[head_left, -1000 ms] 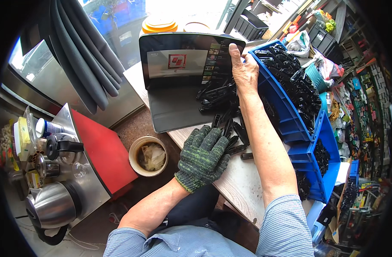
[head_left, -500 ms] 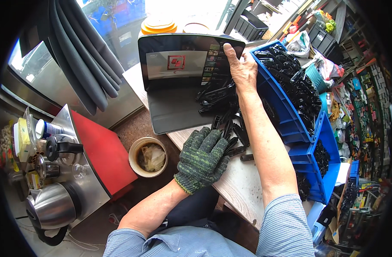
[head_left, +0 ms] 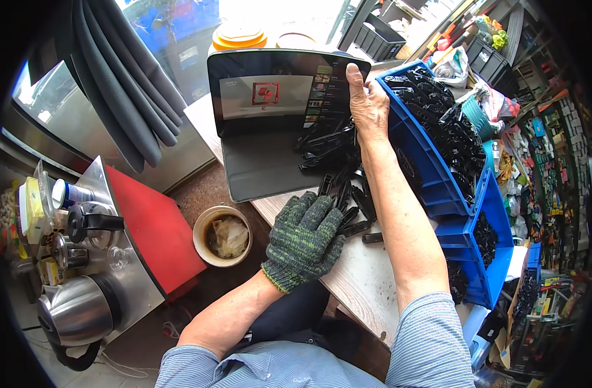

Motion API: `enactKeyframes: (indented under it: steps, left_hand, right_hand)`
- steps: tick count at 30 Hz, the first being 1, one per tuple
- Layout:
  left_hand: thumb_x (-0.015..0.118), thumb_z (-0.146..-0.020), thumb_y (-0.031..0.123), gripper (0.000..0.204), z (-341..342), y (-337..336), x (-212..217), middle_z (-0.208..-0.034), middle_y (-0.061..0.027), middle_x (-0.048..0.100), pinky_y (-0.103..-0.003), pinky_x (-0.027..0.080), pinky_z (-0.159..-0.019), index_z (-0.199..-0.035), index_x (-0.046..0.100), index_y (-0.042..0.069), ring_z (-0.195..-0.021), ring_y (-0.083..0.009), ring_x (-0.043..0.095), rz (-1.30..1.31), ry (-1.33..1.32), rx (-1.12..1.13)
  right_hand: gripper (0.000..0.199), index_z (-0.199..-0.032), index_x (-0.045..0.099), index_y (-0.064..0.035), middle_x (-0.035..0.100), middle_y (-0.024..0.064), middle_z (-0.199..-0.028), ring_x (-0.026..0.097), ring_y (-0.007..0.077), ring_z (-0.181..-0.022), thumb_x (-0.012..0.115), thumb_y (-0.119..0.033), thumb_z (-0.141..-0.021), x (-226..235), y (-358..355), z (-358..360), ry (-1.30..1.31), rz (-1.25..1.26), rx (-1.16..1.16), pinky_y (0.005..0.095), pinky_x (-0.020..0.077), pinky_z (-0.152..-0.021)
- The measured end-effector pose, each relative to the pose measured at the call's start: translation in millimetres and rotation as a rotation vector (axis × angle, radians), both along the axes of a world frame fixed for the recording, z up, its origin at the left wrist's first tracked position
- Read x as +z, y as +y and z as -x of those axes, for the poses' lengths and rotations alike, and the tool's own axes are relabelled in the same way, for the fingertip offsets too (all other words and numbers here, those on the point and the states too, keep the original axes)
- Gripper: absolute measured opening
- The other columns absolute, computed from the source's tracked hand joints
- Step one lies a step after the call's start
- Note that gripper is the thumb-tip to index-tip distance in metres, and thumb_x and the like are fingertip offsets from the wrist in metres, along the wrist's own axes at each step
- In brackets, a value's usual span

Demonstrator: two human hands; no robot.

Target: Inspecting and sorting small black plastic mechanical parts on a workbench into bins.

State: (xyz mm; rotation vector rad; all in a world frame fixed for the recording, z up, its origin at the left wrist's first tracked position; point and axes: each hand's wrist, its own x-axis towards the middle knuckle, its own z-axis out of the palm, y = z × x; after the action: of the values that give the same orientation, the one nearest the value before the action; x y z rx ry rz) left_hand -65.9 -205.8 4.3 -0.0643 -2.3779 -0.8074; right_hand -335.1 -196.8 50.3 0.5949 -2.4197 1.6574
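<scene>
My bare right hand (head_left: 370,111) grips the right edge of a tablet (head_left: 265,98) standing in a dark folding cover (head_left: 260,165); the thumb is in front, the fingers mostly hidden behind. The lit screen shows a red square emblem and a column of small pictures. My left hand (head_left: 302,240), in a dark green knitted glove, lies palm down at the table's near edge, fingers stretched out. Its fingertips lie beside a heap of glossy black plastic parts (head_left: 331,147), some of them on the cover. What is under the palm is hidden.
Blue bins (head_left: 432,178) of black parts flank my right arm. A bucket (head_left: 223,262) with a crumpled bag stands left of the wooden table (head_left: 367,278). Further left, a steel kettle (head_left: 82,310) sits by a red panel (head_left: 147,226). Crowded shelves (head_left: 555,174) fill the right side.
My right thumb has slid a little to the right, toward the tablet's edge. The left hand has stayed almost still, and the screen picture is nearly the same.
</scene>
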Motion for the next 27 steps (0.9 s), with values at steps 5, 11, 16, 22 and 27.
enactKeyframes:
  steps: [5,11,16,22,27]
  left_hand:
    - [0.074,-0.075,0.02,0.045,-1,0,1,-0.122,-0.0221,0.061,-0.056,0.044,-0.101,-0.116,0.065,0.004,-0.112,-0.044,0.057,-0.003,-0.002,0.006]
    - [0.074,-0.075,0.02,0.045,-1,-1,0,-0.121,-0.0212,0.061,-0.055,0.044,-0.1,-0.116,0.065,0.004,-0.111,-0.0429,0.058,0.004,0.015,0.01]
    - [0.073,-0.076,0.021,0.044,1,1,2,-0.121,-0.0207,0.062,-0.055,0.045,-0.1,-0.115,0.065,0.004,-0.11,-0.0427,0.059,0.014,0.015,0.008]
    - [0.073,-0.076,0.022,0.045,-1,-2,0,-0.121,-0.0201,0.062,-0.054,0.045,-0.1,-0.116,0.065,0.005,-0.11,-0.0418,0.059,0.013,0.004,0.019]
    - [0.072,-0.077,0.023,0.044,-2,-1,-2,-0.121,-0.0199,0.062,-0.054,0.044,-0.101,-0.117,0.065,0.005,-0.11,-0.0414,0.059,0.016,0.034,0.03]
  right_hand:
    - [0.074,-0.076,0.059,-0.0042,0.048,-0.0015,-0.067,0.043,0.0091,-0.067,0.067,-0.078,-0.077,-3,0,-2,0.007,0.06,0.011,0.0269,0.0367,-0.061]
    - [0.072,-0.082,0.062,-0.0025,0.052,-0.0006,-0.07,0.045,0.0102,-0.07,0.066,-0.075,-0.08,-7,0,-4,0.021,0.103,0.032,0.0276,0.0394,-0.064]
    - [0.076,-0.101,0.066,0.0012,0.059,0.004,-0.084,0.05,0.0123,-0.078,0.068,-0.072,-0.081,-10,6,-3,0.086,0.146,-0.004,0.0291,0.043,-0.072]
    - [0.069,-0.114,0.063,0.0041,0.057,-0.0001,-0.078,0.05,0.0079,-0.07,0.069,-0.06,-0.088,4,13,-20,-0.015,0.182,0.045,0.0235,0.0411,-0.064]
    - [0.064,-0.118,0.064,0.0033,0.063,0.0027,-0.088,0.057,0.0109,-0.079,0.066,-0.055,-0.092,11,20,-32,0.015,0.2,0.042,0.026,0.0471,-0.074]
